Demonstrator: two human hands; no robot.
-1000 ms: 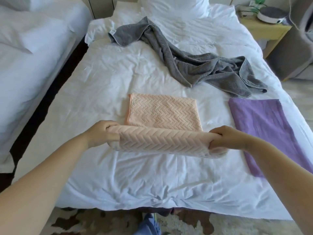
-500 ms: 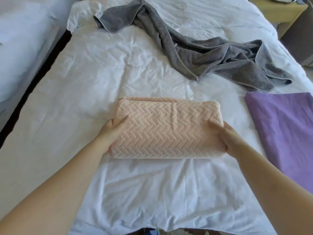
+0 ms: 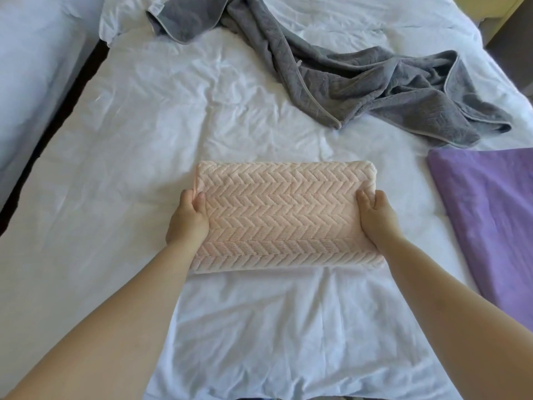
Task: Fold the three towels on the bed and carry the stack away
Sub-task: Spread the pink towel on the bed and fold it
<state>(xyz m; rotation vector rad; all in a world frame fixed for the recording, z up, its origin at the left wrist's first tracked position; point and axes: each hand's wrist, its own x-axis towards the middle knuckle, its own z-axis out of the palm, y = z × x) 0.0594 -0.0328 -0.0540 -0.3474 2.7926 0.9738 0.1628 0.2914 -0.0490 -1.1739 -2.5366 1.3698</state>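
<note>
The fold lands: the peach towel (image 3: 284,215) now lies doubled mid-bed (image 3: 138,145), left grip (image 3: 187,220) and right grip (image 3: 377,220) each pinching an end, leaving the crumpled grey towel (image 3: 375,85) and flat purple towel (image 3: 490,215) waiting.

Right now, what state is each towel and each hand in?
peach towel: folded into a thick rectangle, lying on the bed.
grey towel: unfolded, crumpled across the far side.
purple towel: lying flat and smooth, apart from the peach one, partly out of frame.
left hand: holds the peach towel's left end.
right hand: holds its right end.
</note>
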